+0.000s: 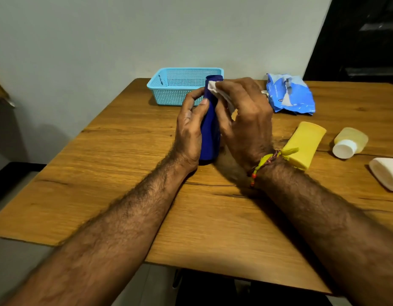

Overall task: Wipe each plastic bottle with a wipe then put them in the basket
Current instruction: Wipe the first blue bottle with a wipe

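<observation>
I wiped a dark blue bottle (210, 129) held upright over a wooden table (125, 173).

My left hand (190, 131) curled round the bottle's side, thumb and fingers closed on it, its base on or just above the wood. My right hand (246, 120) pinched a white wipe (213, 88) against the top. The bottle looked like stiff, smooth plastic, probably light and slippery when damp, so a grip round its middle seemed safest. The light blue basket (169, 93) sat just behind. A yellow bottle (306, 142), a pale bottle (350, 142) and a white bottle (387, 175) lay to my right.
</observation>
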